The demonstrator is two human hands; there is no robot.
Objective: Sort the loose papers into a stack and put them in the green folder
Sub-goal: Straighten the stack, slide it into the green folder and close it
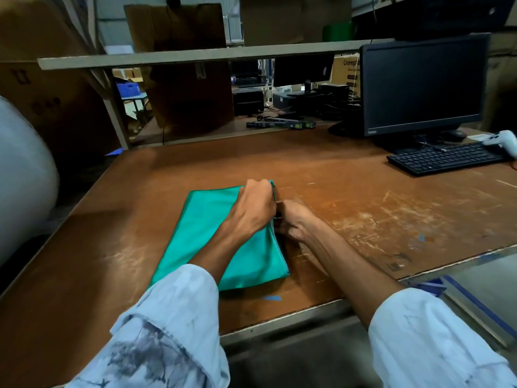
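On scratched brown wooden desk: flat green fabric zip folder lies near front edge | left hand clenches its far corner, judged bracing | right hand pinches zip edge, likely closing | loose papers unseen.

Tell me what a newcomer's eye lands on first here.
The green folder lies flat in the middle of the desk, the brightest thing in view. Both hands work its right edge: the left hand grips near the far corner, and the right hand is curled at the dark edge just below. A dark monitor and a black keyboard sit at the far right.
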